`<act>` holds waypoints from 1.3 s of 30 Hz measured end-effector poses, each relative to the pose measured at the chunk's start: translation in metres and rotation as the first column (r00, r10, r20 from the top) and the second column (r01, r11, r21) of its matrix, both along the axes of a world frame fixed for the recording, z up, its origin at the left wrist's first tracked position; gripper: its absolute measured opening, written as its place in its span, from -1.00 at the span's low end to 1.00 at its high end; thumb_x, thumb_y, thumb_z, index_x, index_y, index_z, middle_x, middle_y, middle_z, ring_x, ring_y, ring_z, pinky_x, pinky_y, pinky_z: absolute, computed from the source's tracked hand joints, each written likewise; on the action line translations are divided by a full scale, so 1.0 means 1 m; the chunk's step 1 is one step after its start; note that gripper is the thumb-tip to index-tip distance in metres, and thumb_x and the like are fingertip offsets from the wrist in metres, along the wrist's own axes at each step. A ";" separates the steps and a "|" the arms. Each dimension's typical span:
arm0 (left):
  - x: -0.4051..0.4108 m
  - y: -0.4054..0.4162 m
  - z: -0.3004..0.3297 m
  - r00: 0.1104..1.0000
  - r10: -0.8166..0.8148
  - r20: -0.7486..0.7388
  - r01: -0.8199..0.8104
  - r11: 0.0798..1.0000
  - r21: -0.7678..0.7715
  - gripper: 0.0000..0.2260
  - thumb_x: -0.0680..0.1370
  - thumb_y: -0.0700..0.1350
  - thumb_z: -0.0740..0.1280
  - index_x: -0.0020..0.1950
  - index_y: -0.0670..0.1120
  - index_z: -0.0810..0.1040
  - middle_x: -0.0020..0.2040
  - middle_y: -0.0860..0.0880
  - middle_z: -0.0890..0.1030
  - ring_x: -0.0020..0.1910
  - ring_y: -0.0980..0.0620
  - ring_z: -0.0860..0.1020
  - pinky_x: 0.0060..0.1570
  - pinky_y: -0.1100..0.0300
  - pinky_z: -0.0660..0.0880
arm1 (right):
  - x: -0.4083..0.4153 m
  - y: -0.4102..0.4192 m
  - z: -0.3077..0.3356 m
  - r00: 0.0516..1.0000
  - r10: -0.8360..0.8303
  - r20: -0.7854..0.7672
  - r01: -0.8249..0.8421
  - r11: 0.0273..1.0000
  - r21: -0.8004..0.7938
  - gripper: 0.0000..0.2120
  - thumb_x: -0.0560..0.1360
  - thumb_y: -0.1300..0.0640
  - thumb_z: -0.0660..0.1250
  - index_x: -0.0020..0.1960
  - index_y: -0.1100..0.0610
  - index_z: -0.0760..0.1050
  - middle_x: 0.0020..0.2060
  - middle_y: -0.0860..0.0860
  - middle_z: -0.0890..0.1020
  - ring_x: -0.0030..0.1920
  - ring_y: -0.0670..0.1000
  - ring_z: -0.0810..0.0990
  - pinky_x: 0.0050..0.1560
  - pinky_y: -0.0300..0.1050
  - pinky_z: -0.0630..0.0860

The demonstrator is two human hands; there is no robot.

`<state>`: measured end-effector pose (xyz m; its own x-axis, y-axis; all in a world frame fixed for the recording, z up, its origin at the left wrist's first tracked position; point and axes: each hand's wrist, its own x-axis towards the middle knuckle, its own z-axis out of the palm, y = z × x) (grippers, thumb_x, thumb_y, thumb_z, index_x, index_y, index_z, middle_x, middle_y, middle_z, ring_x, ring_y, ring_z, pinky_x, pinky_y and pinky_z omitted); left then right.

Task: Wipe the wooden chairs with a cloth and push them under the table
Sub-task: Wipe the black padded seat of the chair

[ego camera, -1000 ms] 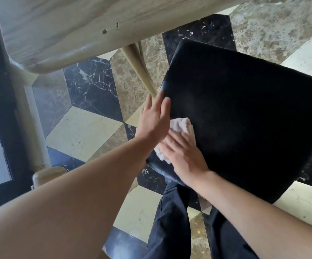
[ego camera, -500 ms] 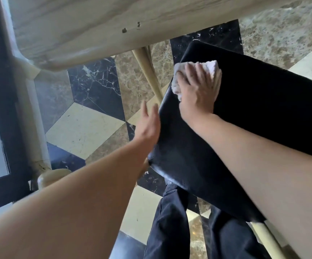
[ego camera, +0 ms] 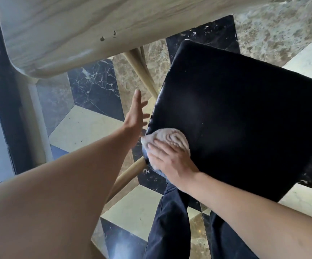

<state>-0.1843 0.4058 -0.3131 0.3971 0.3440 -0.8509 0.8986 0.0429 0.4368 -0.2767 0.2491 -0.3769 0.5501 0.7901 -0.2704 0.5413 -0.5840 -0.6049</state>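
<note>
A chair with a black padded seat (ego camera: 235,118) and pale wooden legs (ego camera: 142,71) stands in front of me, angled, just beside the table (ego camera: 67,25). My right hand (ego camera: 172,161) presses a white cloth (ego camera: 168,138) flat on the seat's near left corner. My left hand (ego camera: 135,114) hovers just off the seat's left edge, fingers spread, holding nothing. The chair's back is out of view.
The pale marble-look table top fills the upper left, with its leg (ego camera: 31,118) beside a dark window frame (ego camera: 3,109). The floor (ego camera: 87,126) is patterned marble tile. My dark trouser legs (ego camera: 168,221) stand close to the seat's near edge.
My right hand swept the cloth from the near left corner to the far left corner and back. My left hand lifted off the seat's left edge and opened.
</note>
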 end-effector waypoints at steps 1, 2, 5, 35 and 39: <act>-0.001 -0.002 -0.001 0.996 -0.087 0.000 0.087 0.996 -0.001 -0.34 0.61 0.42 -0.08 0.55 0.10 0.38 0.46 -0.13 0.48 0.25 -0.08 0.51 0.15 -0.08 0.37 | -0.009 -0.006 -0.001 0.999 0.028 0.016 -0.029 0.999 0.044 -0.48 0.64 0.09 -0.11 0.50 0.05 0.39 0.51 0.01 0.38 0.52 0.07 0.33 0.56 0.18 0.10; -0.003 -0.006 -0.002 0.979 -0.204 0.021 0.203 0.979 0.036 -0.35 0.62 0.41 -0.06 0.58 0.11 0.34 0.51 -0.11 0.44 0.33 -0.09 0.48 0.24 -0.09 0.37 | -0.018 -0.014 -0.002 0.995 0.071 0.065 -0.077 0.993 0.085 -0.50 0.64 0.12 -0.08 0.45 0.04 0.45 0.48 0.01 0.42 0.49 0.06 0.38 0.52 0.16 0.22; -0.021 -0.018 -0.010 0.747 -0.664 0.027 0.622 0.713 0.322 -0.35 0.57 0.41 0.00 0.64 0.26 0.09 0.67 -0.01 0.12 0.62 -0.05 0.15 0.55 -0.13 0.16 | -0.036 -0.039 -0.007 0.936 0.214 0.278 -0.253 0.961 0.112 -0.62 0.55 0.12 0.25 0.34 0.00 0.57 0.41 -0.04 0.51 0.42 0.03 0.47 0.41 0.10 0.42; -0.155 -0.174 -0.020 0.450 -0.807 -0.383 0.883 0.335 0.330 -0.05 0.43 -0.24 0.23 0.65 0.22 -0.24 0.64 -0.06 -0.38 0.61 -0.28 -0.33 0.49 -0.36 0.15 | -0.020 -0.259 -0.001 0.663 0.671 0.332 -0.706 0.708 -0.022 -0.55 0.49 0.10 0.35 0.39 0.00 0.52 0.42 -0.09 0.49 0.48 -0.01 0.38 0.52 0.00 0.16; -0.165 -0.195 -0.015 0.410 -0.819 -0.402 0.902 0.301 0.308 -0.07 0.46 -0.20 0.24 0.64 0.21 -0.26 0.64 -0.09 -0.39 0.62 -0.28 -0.32 0.50 -0.29 0.15 | -0.015 -0.292 0.007 0.691 0.660 0.293 -0.691 0.723 0.003 -0.57 0.47 0.06 0.45 0.33 -0.05 0.57 0.38 -0.13 0.53 0.43 -0.07 0.45 0.48 -0.08 0.30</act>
